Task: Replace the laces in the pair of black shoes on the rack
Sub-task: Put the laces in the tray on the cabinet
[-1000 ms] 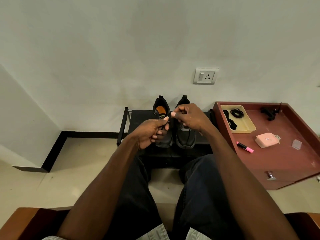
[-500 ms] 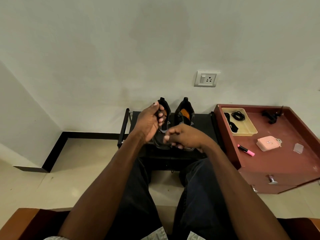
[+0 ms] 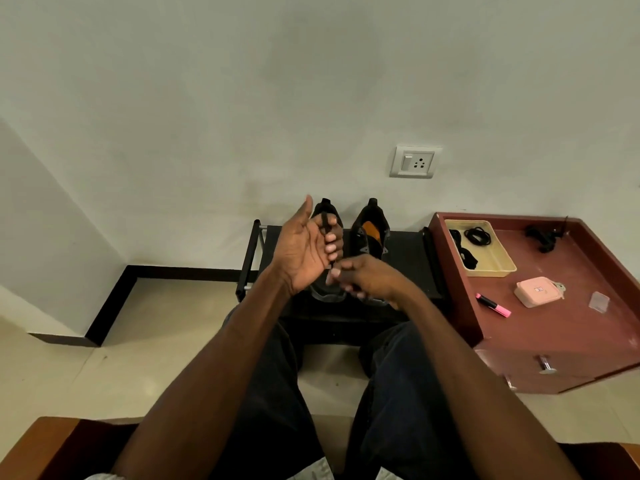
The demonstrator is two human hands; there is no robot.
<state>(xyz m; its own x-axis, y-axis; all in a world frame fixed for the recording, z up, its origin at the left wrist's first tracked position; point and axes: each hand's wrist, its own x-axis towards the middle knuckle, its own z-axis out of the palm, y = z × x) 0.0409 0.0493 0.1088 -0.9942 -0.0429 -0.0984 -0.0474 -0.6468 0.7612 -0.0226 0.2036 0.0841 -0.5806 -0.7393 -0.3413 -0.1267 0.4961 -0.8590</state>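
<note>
The pair of black shoes [image 3: 369, 233] stands on the low black rack [image 3: 408, 258] at the middle of the frame, heels to the wall. The shoe on the right shows its orange insole and an open throat with no lace that I can make out. The shoe on the left is mostly hidden behind the hands. The left hand [image 3: 304, 247] is raised palm-up, its fingers curled round a black lace [image 3: 325, 221]. The right hand [image 3: 367, 277] sits just below it with its fingers bent near the lace; whether it pinches the lace I cannot tell. To the right, a cream tray [image 3: 498, 268] on the reddish table [image 3: 554, 334] holds coiled black laces [image 3: 478, 235]. Judging from this, the work is in its early or middle part: a lace is in hand and neither shoe looks freshly laced.
</note>
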